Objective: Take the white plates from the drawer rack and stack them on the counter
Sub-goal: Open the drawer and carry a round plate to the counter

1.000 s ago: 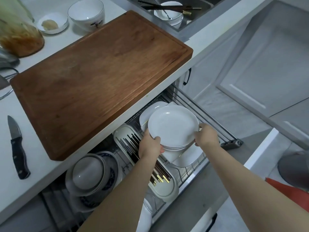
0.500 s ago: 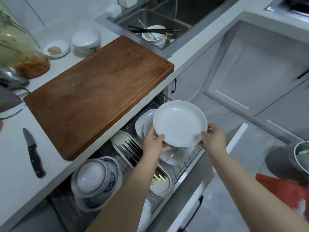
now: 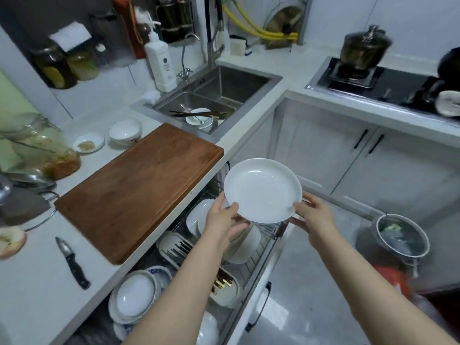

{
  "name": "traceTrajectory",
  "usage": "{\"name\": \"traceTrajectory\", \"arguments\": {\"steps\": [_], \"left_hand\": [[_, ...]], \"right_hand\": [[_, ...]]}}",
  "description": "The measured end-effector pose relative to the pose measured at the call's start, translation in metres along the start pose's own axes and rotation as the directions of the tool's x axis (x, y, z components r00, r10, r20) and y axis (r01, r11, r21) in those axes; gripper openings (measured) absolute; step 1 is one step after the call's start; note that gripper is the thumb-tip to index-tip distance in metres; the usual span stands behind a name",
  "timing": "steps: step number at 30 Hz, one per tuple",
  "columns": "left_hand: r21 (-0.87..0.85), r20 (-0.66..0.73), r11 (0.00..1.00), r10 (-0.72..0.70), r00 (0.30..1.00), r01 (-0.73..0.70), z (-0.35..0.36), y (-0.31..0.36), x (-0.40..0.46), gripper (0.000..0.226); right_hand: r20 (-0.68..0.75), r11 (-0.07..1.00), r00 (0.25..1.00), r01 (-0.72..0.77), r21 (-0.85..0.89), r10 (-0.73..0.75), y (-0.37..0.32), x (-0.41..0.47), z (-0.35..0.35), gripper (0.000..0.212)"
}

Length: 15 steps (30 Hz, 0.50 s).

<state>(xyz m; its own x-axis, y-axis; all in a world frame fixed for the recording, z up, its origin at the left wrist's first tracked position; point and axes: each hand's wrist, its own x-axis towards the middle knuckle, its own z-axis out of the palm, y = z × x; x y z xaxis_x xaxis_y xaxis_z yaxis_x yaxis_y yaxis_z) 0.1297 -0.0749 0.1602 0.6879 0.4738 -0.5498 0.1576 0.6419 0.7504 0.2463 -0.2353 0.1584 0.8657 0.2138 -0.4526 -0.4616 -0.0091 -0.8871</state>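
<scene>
A stack of white plates (image 3: pixel 262 190) hangs in the air above the open drawer rack (image 3: pixel 258 247), level with the counter's edge. My left hand (image 3: pixel 222 221) grips its left rim with the thumb on top and fingers underneath. My right hand (image 3: pixel 312 216) grips the right rim in the same way. More white plates (image 3: pixel 199 215) still stand in the rack below, partly hidden by my left hand. The white counter (image 3: pixel 32 275) runs along the left.
A wooden cutting board (image 3: pixel 139 190) covers the counter beside the drawer, with a black-handled knife (image 3: pixel 72 262) to its left. Bowls (image 3: pixel 135 295) and a chopstick tray (image 3: pixel 179 247) fill the drawer. A sink (image 3: pixel 211 95) lies behind; a pot with a strainer (image 3: pixel 402 235) stands on the floor right.
Both hands have lifted the plate stack up out of the rack to counter height. The camera has tilted upward, bringing the sink and stove into sight.
</scene>
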Motion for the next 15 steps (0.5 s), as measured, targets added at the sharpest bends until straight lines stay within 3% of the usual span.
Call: {"name": "traceTrajectory", "arguments": {"steps": [15], "left_hand": [[0.054,0.145,0.996,0.059,0.988,-0.067,0.089,0.038,-0.052,0.053]], "right_hand": [[-0.049,0.99,0.993,0.111,0.09,-0.107,-0.087,-0.04,-0.059,0.04]]}}
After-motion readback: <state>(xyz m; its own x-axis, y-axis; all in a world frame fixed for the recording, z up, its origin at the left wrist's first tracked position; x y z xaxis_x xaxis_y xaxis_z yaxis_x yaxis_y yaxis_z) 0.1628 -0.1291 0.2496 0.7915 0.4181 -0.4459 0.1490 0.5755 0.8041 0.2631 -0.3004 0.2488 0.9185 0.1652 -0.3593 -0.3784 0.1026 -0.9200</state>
